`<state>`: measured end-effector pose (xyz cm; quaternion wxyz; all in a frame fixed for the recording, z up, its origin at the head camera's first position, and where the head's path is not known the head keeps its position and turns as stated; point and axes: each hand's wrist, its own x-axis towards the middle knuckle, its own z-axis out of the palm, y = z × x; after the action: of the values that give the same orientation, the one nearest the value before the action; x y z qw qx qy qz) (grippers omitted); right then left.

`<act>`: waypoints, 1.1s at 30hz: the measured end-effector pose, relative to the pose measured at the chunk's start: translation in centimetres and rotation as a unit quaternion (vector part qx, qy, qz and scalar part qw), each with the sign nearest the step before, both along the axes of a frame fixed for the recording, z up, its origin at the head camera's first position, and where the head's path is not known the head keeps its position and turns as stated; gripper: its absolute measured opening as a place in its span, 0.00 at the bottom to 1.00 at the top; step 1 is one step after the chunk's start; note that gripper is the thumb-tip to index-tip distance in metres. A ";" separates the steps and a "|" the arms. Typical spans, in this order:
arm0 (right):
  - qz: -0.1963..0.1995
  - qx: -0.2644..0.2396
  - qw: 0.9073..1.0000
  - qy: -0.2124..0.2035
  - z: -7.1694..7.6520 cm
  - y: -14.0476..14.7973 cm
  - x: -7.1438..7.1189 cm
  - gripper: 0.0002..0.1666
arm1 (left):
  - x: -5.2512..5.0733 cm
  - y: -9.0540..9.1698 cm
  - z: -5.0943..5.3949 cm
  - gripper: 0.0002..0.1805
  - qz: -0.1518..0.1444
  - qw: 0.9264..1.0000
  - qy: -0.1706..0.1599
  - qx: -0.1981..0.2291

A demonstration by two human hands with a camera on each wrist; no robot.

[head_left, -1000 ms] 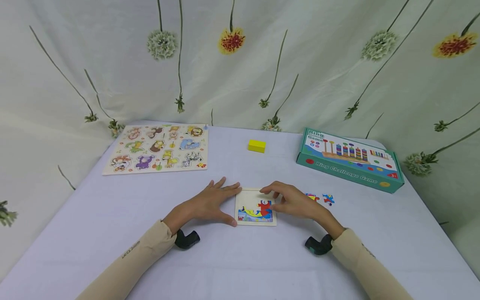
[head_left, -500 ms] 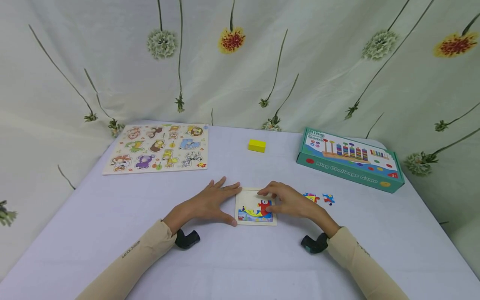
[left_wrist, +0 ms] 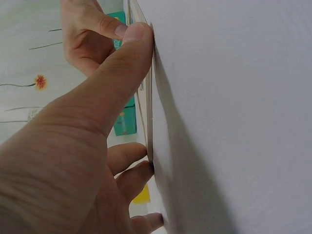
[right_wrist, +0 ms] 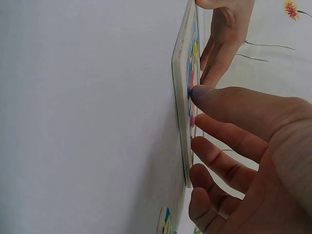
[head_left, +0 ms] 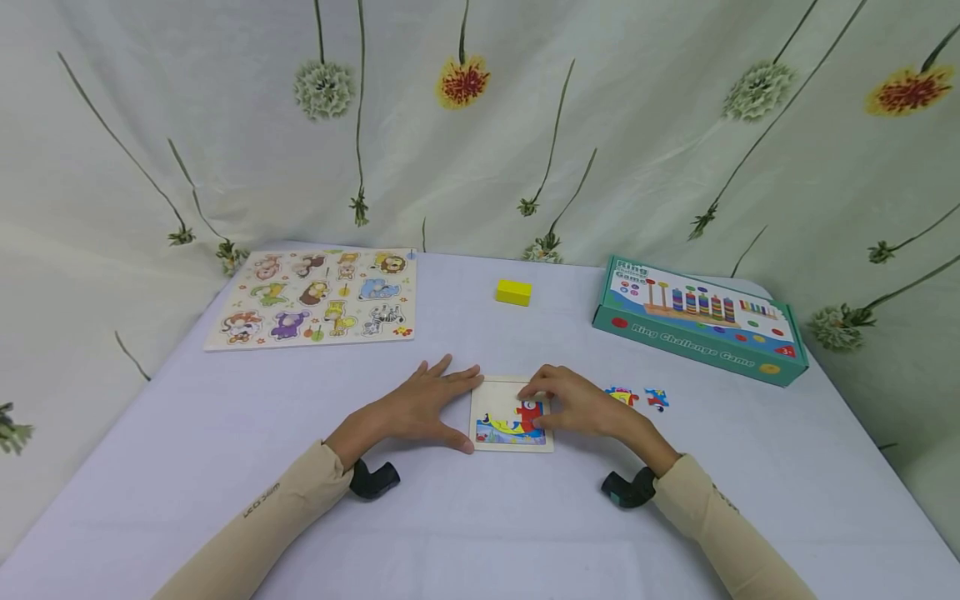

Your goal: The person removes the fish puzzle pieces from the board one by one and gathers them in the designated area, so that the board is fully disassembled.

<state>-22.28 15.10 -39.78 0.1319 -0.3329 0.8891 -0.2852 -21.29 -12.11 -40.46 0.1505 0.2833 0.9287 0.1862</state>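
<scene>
The small puzzle tray point(head_left: 495, 388) lay flat at the middle of the white surface point(head_left: 480, 517). The left hand point(head_left: 427, 406) braced its left edge, grip wide, thumb at the near corner and fingers splayed toward the far one. The right hand point(head_left: 581, 402) bent over the tray's right part, thumb and fingertips apart at the red piece point(head_left: 529, 414); whether its grip pinched or merely pressed that piece, I couldn't tell. Two loose pieces point(head_left: 657, 398) lay just right of that hand. Farther back stood a yellow block point(head_left: 513, 292).
</scene>
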 end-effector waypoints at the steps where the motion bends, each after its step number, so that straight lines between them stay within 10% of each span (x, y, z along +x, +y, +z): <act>1: 0.002 0.000 1.000 0.002 0.0 0.0 0.0 0.20 | 0.0 0.0 0.0 0.55 -0.001 1.000 0.001 0.001; 33: -0.005 0.006 1.000 0.004 -0.3 0.0 -0.1 0.19 | 0.1 0.0 -0.1 0.55 0.002 1.000 0.001 0.005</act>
<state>-22.40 15.09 -40.08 0.1293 -0.3287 0.8929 -0.2793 -21.17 -12.15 -40.52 0.1479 0.2823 0.9285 0.1907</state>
